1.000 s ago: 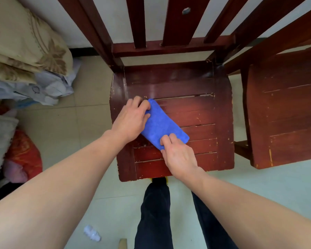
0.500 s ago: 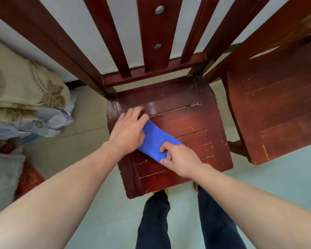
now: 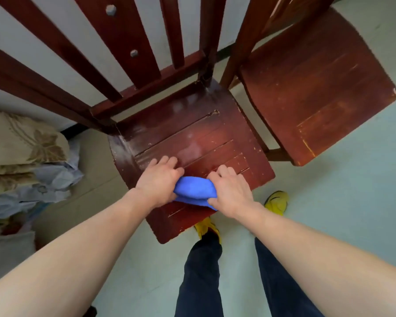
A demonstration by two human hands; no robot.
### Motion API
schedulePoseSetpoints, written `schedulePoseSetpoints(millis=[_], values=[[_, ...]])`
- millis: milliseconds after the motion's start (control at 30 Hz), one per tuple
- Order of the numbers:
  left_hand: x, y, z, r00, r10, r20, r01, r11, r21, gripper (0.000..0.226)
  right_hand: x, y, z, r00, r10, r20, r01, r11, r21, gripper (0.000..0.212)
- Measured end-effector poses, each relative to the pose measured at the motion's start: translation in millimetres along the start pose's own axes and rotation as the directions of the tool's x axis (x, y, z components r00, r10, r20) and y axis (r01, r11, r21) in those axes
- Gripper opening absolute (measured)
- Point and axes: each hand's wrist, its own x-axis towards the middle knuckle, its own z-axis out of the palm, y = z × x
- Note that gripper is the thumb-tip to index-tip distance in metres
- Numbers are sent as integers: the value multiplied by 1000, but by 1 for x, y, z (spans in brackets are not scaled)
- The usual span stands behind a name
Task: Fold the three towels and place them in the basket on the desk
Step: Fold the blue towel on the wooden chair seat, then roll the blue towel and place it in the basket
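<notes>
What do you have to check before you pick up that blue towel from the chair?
1. Left hand grips the blue towel: ok.
2. Right hand grips its other end: ok.
3. Towel folded into a small bundle: ok.
4. Towel is over the chair seat, not hanging off: ok.
5. Basket in sight: not ok, none in this view.
6. Other two towels done: cannot tell, none in view.
</notes>
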Motion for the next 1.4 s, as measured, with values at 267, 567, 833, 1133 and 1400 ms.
schedulePoseSetpoints(millis=[267,567,833,1133,1400], values=[[-48,118,-70,984,171,-57,-175,983,-57,32,-144,61,-56,988,68,-137,-39,978,204,41],[-78,299,-153,921,390,21,-390,916,100,29,-326,142,-86,913,387,-131,-301,854,424,38],[-123,525,-179,820,564,99,-573,802,168,30,-537,243,-57,766,622,-165,-376,640,670,45],[-145,785,-171,646,716,265,-760,570,313,39,-750,332,-10,415,908,-52,-418,241,876,41],[-118,1026,-144,413,810,417,-897,282,342,33,-889,447,44,158,984,87,-377,-22,926,38]])
